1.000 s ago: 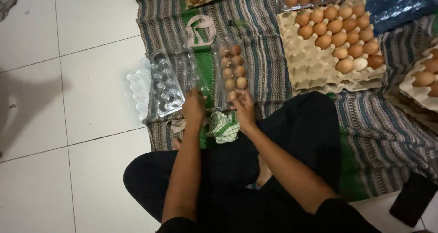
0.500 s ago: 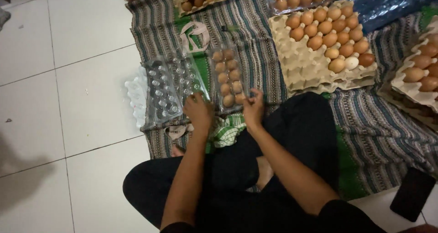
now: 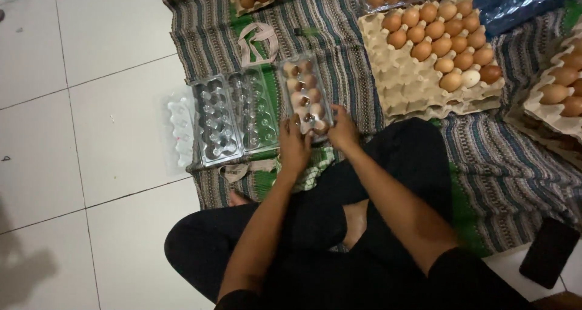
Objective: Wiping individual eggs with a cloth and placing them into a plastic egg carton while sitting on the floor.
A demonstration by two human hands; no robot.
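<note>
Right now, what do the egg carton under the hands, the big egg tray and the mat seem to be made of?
The egg carton looks like thin clear plastic, glossy: eggs show through and it glints. The big egg tray looks like moulded paper pulp, matte grey-beige with rough cups. The mat seems woven cloth, striped and slightly rumpled. The left hand and right hand touch the carton's near end.

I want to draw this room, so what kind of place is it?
Probably a home or small shop floor where eggs get packed. A person sits cross-legged on a striped mat over white floor tiles, with cardboard trays of brown eggs and clear plastic egg cartons spread around.
</note>
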